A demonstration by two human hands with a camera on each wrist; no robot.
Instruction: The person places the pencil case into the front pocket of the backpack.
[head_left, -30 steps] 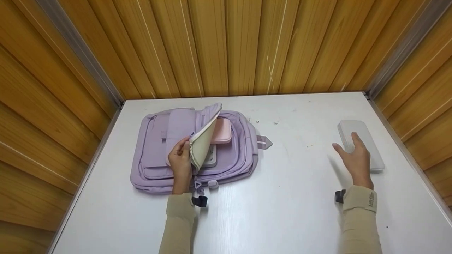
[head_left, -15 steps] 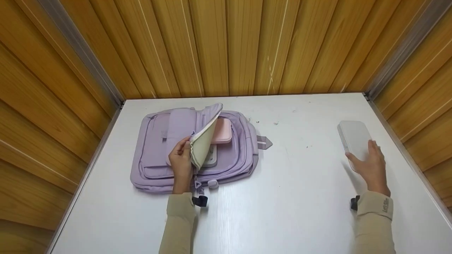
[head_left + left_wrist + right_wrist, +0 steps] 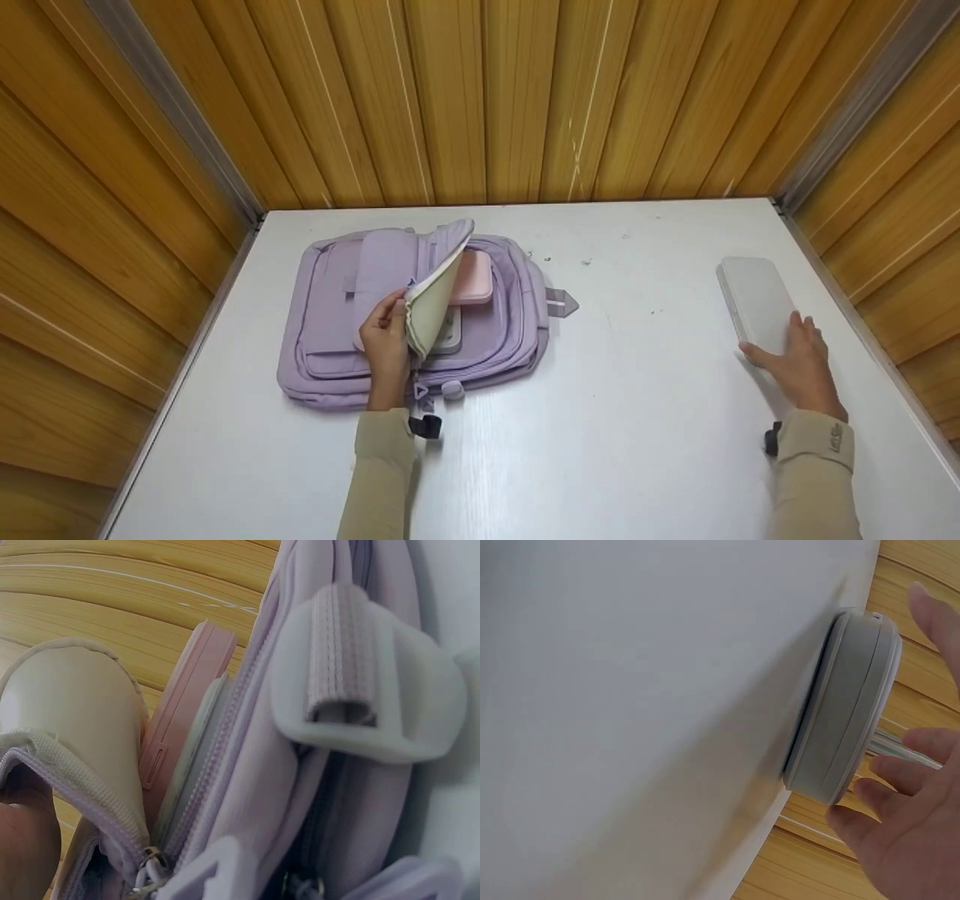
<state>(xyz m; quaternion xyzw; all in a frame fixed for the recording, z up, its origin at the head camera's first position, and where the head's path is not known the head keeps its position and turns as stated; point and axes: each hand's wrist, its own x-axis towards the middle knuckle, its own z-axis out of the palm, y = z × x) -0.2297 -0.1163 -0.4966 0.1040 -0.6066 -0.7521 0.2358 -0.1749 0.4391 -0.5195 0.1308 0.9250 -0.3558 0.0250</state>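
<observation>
A lilac backpack [image 3: 330,300] lies on the white table, its zipped flap [image 3: 433,307] folded partly back to show a cream lining. My left hand [image 3: 386,341] pinches the edge of that flap between thumb and fingers. Inside the opening sit a pink case [image 3: 472,277] and, partly under the flap, a white case [image 3: 450,334]. At the far right a flat, light grey case with rounded corners [image 3: 756,300] lies on the table. My right hand [image 3: 802,367] is at its near end, thumb and fingers spread about the corners; the right wrist view shows the hand [image 3: 907,817] beside the case.
The white table [image 3: 600,450] ends at a wood-panelled wall [image 3: 517,105] behind, with similar panels on both sides. A grey strap tab [image 3: 561,302] sticks out right of the backpack. Zip pulls and a buckle [image 3: 375,682] hang at its near side.
My right hand has moved right and nearer to me, from over the grey case to its near end. The left hand keeps holding the flap in place.
</observation>
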